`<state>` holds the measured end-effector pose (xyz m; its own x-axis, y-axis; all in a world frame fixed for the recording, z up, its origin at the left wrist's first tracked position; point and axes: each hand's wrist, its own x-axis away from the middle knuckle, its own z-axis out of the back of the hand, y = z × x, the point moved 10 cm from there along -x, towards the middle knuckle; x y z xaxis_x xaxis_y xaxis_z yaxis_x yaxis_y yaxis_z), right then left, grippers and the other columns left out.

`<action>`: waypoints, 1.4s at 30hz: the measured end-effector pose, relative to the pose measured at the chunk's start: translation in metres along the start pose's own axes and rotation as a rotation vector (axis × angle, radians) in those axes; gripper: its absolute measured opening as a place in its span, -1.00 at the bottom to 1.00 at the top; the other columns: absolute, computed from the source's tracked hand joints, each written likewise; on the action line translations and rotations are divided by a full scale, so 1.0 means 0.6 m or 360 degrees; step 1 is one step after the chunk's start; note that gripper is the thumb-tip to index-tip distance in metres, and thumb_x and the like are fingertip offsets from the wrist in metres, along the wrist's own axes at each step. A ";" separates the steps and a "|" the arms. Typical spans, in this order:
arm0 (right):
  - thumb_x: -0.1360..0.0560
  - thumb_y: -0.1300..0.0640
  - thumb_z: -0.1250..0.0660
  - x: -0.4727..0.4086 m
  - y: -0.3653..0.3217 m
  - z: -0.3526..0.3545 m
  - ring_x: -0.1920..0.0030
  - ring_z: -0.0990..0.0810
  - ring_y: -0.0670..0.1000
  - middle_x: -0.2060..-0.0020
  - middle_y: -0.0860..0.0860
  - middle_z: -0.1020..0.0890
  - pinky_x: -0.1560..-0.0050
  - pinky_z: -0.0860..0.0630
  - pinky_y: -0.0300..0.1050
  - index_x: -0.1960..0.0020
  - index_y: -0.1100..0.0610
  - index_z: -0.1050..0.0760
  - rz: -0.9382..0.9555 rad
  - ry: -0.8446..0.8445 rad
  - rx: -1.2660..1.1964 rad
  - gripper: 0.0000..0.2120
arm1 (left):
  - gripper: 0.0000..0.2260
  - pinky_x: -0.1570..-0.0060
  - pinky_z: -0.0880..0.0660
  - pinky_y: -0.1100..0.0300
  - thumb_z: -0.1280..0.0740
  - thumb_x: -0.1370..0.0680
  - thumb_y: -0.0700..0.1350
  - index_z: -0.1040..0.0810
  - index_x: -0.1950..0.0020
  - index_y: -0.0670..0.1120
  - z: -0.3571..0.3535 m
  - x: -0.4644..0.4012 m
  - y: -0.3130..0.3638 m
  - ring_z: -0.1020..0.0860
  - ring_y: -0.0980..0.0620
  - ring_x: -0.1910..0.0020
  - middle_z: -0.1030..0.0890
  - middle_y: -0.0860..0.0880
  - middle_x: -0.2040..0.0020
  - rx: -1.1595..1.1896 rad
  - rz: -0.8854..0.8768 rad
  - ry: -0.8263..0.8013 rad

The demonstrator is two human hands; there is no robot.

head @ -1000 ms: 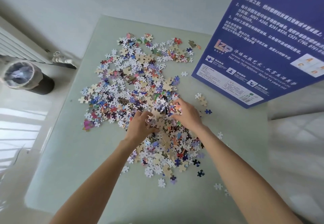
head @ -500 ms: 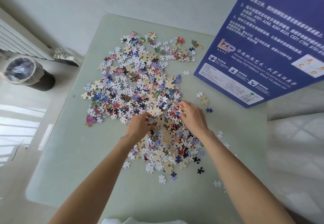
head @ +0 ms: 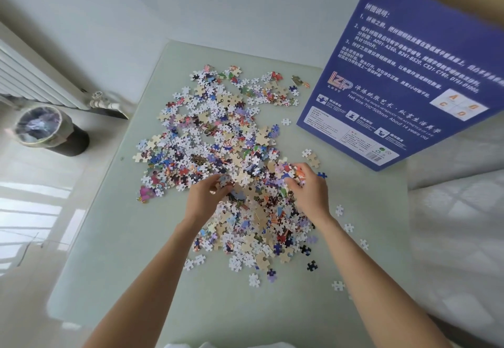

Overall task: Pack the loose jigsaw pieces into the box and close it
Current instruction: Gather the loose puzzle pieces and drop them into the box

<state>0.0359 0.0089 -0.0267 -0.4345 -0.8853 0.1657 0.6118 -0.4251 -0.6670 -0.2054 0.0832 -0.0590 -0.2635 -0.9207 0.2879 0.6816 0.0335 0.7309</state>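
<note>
Both hands dig into the heap near the frame's centre: the left hand (head: 203, 197) curls its fingers around a few jigsaw pieces (head: 226, 140), and the right hand (head: 309, 192) clutches a small cluster under bent fingers. Flat, knobbed cardboard bits spread across the pale green, smooth table (head: 131, 252), some showing bright print, others plain white or tan backs. At upper right the blue box (head: 403, 75) leans tilted, glossy with white lettering, its brown cardboard inside showing along the top edge.
</note>
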 end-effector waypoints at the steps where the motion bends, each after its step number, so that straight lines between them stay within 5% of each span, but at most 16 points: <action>1: -0.49 0.08 -0.36 0.002 -0.004 0.021 0.44 -0.47 -0.05 0.06 0.03 -0.66 0.22 -0.49 -0.15 -0.24 0.11 -0.47 -0.0057 0.0025 -0.0114 -0.66 | -0.76 0.23 -0.40 0.26 -0.40 -0.46 -0.05 -0.60 -0.09 -0.09 0.001 0.001 0.004 -0.53 0.07 0.22 -0.62 0.04 0.16 0.0007 0.0003 0.0003; 3: -0.49 0.11 -0.38 0.008 -0.024 0.070 0.15 -0.58 -0.06 -0.04 -0.05 -0.60 0.10 -0.46 -0.28 -0.25 0.15 -0.46 -0.0065 0.0056 -0.0329 -0.64 | -0.77 0.31 -0.36 0.27 -0.39 -0.47 -0.04 -0.59 -0.09 -0.08 -0.001 -0.001 0.007 -0.48 0.11 0.32 -0.62 0.02 0.22 0.0020 0.0046 -0.0012; 6: -0.47 0.10 -0.39 0.013 -0.082 0.176 0.13 -0.52 -0.30 0.09 -0.17 -0.58 0.19 -0.37 -0.52 -0.16 0.11 -0.49 0.0141 0.0124 -0.0352 -0.72 | -0.73 0.40 -0.35 0.29 -0.38 -0.47 -0.01 -0.57 -0.11 -0.11 -0.006 -0.014 0.030 -0.43 0.10 0.41 -0.54 0.07 0.34 0.0050 0.0053 -0.0061; 9: -0.46 0.10 -0.41 0.013 -0.139 0.310 0.22 -0.54 -0.34 0.19 -0.20 -0.58 0.25 -0.39 -0.48 -0.13 0.06 -0.50 0.0339 0.0328 -0.0293 -0.74 | -0.68 0.37 -0.42 0.32 -0.37 -0.46 0.03 -0.57 -0.14 -0.10 -0.004 -0.043 0.077 -0.49 0.11 0.34 -0.62 0.05 0.20 0.0038 -0.0041 -0.0109; 12: -0.45 0.13 -0.42 0.009 -0.188 0.453 0.22 -0.53 -0.37 0.16 -0.17 -0.58 0.19 -0.38 -0.51 -0.12 0.11 -0.52 0.0556 0.0682 -0.0165 -0.74 | -0.59 0.28 -0.54 0.12 -0.37 -0.43 0.09 -0.55 -0.20 -0.10 0.007 -0.072 0.167 -0.51 0.11 0.31 -0.66 -0.04 0.02 0.0106 -0.0191 -0.0133; 17: -0.45 0.07 -0.36 -0.036 -0.216 0.594 0.10 -0.58 -0.02 0.05 -0.04 -0.64 0.06 -0.43 -0.19 -0.14 0.10 -0.52 0.0710 0.1050 0.0171 -0.72 | -0.75 0.20 -0.56 0.33 -0.40 -0.46 -0.08 -0.55 -0.13 0.01 0.060 -0.085 0.405 -0.60 0.28 0.29 -0.64 0.07 0.08 0.0430 -0.0661 -0.0056; 21: -0.47 0.09 -0.35 -0.101 -0.195 0.608 0.03 -0.59 0.11 0.01 0.06 -0.65 0.07 -0.44 -0.09 -0.17 0.03 -0.49 0.0602 0.0903 0.0473 -0.73 | -0.81 0.23 -0.52 0.40 -0.39 -0.48 -0.15 -0.56 -0.07 0.03 0.114 -0.073 0.595 -0.58 0.33 0.26 -0.61 0.17 0.15 0.0556 -0.1106 0.0116; 26: -0.47 0.11 -0.38 -0.140 -0.172 0.589 -0.03 -0.56 0.09 -0.05 0.07 -0.62 0.10 -0.42 -0.12 -0.18 0.07 -0.50 0.0536 0.0597 0.0546 -0.71 | -0.79 0.20 -0.53 0.35 -0.39 -0.48 -0.11 -0.58 -0.11 -0.07 0.128 -0.088 0.755 -0.59 0.22 0.21 -0.63 0.07 0.13 0.0506 -0.1412 0.0250; 31: -0.47 0.11 -0.38 -0.148 -0.160 0.591 0.01 -0.51 0.00 -0.05 0.03 -0.59 0.03 -0.45 -0.05 -0.15 0.10 -0.51 0.0547 0.0558 0.0530 -0.74 | -0.72 0.08 -0.55 0.21 -0.39 -0.48 -0.06 -0.56 -0.18 -0.05 0.057 -0.119 0.816 -0.61 0.09 0.10 -0.66 -0.01 0.04 0.0123 -0.1555 0.0184; 34: -0.48 0.09 -0.37 -0.153 -0.150 0.595 0.02 -0.52 0.03 -0.02 0.03 -0.58 0.05 -0.47 -0.02 -0.13 0.09 -0.52 0.0503 0.0561 0.0532 -0.76 | -0.68 0.09 -0.43 0.32 -0.38 -0.49 -0.05 -0.53 -0.23 -0.08 0.012 -0.117 0.833 -0.59 0.01 0.03 -0.65 -0.04 -0.04 -0.0230 -0.1694 0.0130; 37: -0.48 0.07 -0.36 -0.152 -0.142 0.602 -0.03 -0.55 0.06 -0.05 0.01 -0.61 0.02 -0.50 0.02 -0.17 0.04 -0.51 0.0458 0.0589 0.0510 -0.73 | -0.67 -0.02 -0.48 0.15 -0.37 -0.49 -0.09 -0.52 -0.26 -0.06 -0.020 -0.124 0.832 -0.57 -0.06 -0.06 -0.62 -0.06 -0.10 -0.0461 -0.1737 0.0003; 39: -0.48 0.07 -0.36 -0.150 -0.142 0.605 0.06 -0.54 0.05 0.04 -0.03 -0.60 0.11 -0.45 -0.05 -0.20 0.00 -0.48 0.0461 0.0603 0.0498 -0.71 | -0.66 -0.05 -0.50 0.03 -0.36 -0.49 -0.09 -0.51 -0.27 -0.02 -0.032 -0.131 0.828 -0.55 -0.08 -0.10 -0.62 -0.05 -0.12 -0.0590 -0.1725 -0.0058; 42: -0.49 0.07 -0.36 -0.148 -0.145 0.602 0.18 -0.49 0.04 0.20 -0.07 -0.54 0.21 -0.36 -0.11 -0.20 0.00 -0.44 0.0464 0.0605 0.0546 -0.71 | -0.67 -0.01 -0.51 0.11 -0.39 -0.46 -0.03 -0.54 -0.22 -0.01 -0.031 -0.142 0.826 -0.57 -0.02 -0.01 -0.63 -0.03 -0.06 -0.0575 -0.1640 -0.0136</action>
<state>0.2597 0.0563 0.2792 -0.3840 -0.8720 -0.3034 0.8929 -0.2672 -0.3623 0.1675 0.1714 0.2672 -0.8589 -0.4110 -0.3055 0.2633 -0.8661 0.4248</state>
